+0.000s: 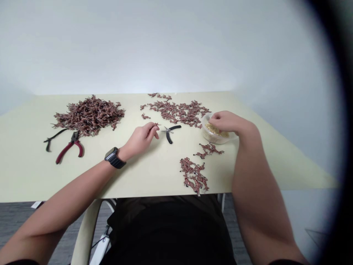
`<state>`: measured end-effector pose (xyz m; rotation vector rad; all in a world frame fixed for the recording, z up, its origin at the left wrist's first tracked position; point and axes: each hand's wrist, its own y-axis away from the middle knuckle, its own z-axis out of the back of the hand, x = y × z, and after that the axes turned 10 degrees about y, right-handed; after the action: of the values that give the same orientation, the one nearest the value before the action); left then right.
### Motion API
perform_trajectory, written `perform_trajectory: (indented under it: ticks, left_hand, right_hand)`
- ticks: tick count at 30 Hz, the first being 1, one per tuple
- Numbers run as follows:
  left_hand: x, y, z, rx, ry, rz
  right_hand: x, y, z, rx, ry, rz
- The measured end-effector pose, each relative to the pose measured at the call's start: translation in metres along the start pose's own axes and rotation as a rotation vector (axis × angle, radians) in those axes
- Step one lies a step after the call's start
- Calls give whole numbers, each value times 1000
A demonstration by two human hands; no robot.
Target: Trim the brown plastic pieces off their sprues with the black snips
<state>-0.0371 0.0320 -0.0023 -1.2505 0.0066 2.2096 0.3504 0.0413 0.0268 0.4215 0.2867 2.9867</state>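
Observation:
My left hand (143, 137) rests on the pale table (154, 173), its fingers pinched on a small brown charm (157, 125). A black smartwatch (114, 157) sits on that wrist. My right hand (224, 120) reaches into a small clear tub (213, 137) of gold-coloured bits, fingers bunched together; what they hold is hidden. Small black-handled pliers (171, 131) lie between the two hands, nearest the left fingertips.
A big heap of brown charms (89, 115) lies at the far left, a looser spread (179, 110) at the back centre, small clusters (194, 176) near the front edge. Red-handled pliers (70, 146) and a black tool (53, 138) lie left.

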Motion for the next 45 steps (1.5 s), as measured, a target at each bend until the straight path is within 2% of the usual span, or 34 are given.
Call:
perform_trajectory:
  ticks: [8, 18, 24, 26, 31, 37, 41, 45]
  left_hand:
    - [-1, -1, 0, 5, -14, -12]
    - [0, 0, 1, 4, -37, -25]
    - [-2, -1, 1, 1, -28, -13]
    - [-2, -1, 0, -3, -8, -3]
    - [-6, 0, -3, 0, 194, 60]
    - [-16, 5, -9, -50, 381, 44]
    - [-18, 7, -12, -62, 385, 18]
    - [-16, 8, -13, -85, 291, -22]
  right_hand:
    - [7, 3, 1, -52, 48, 70]
    - [9, 3, 1, -133, 69, 10]
    - [10, 3, 3, -301, -61, 6]
    - [14, 7, 6, -319, -153, 31]
    - [40, 23, 9, -242, -479, 179]
    - [95, 37, -11, 63, -732, 460]
    - [125, 41, -35, 157, -732, 500]
    - [141, 38, -55, 154, -807, 447]
